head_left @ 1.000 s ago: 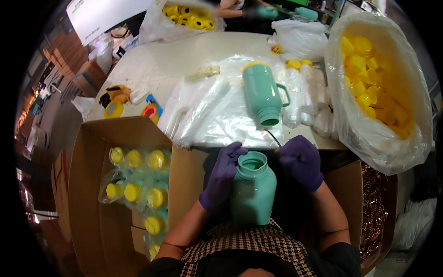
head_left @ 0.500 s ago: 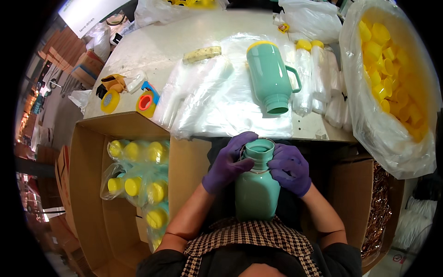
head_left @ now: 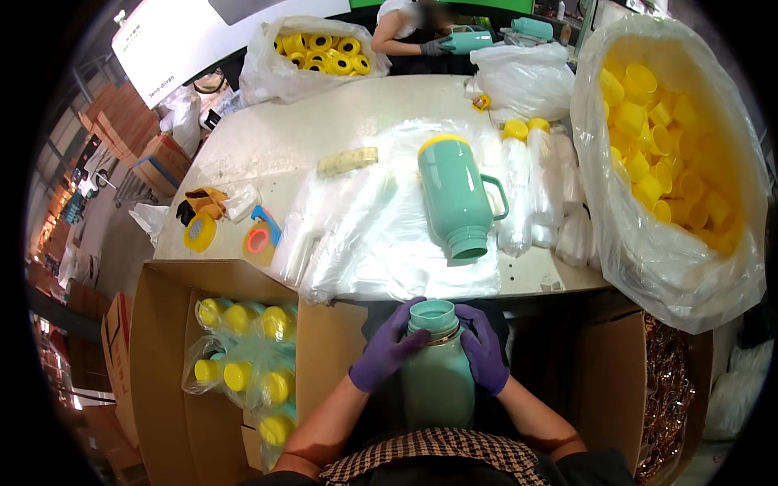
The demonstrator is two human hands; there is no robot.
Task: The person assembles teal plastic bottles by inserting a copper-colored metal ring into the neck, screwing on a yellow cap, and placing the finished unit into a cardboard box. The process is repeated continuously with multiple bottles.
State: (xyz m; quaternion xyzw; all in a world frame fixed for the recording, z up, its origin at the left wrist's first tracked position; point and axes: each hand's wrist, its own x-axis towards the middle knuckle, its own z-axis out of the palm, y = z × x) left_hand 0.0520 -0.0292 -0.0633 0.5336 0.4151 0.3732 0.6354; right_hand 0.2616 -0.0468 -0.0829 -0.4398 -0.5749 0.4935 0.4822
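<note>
Between my thighs stands a green vacuum jug (head_left: 438,390), upright, with its open threaded neck facing up. My left hand (head_left: 391,348), in a purple glove, curls round the left side of the neck, thumb across the front. On the other side my right hand (head_left: 485,351), gloved alike, has its fingers bent against the neck. A thin copper-coloured ring (head_left: 443,338) circles the base of the neck between both hands; its far side is hidden. Ahead on the table, a second green jug (head_left: 458,194) with a handle and yellow base lies on stacked clear plastic bags (head_left: 389,235).
An open carton (head_left: 170,356) at left holds several bagged yellow-capped jugs. At right stand a big bag of yellow cups (head_left: 664,154) and a carton of copper-coloured rings (head_left: 666,389). Tape rolls (head_left: 200,233) lie at the table's left. Across the table a co-worker (head_left: 403,32) handles a green jug.
The view has tilted up, bringing the co-worker into sight. My right hand has shifted from pinching low at the neck to lying along its side. The ring now shows at the neck's base.
</note>
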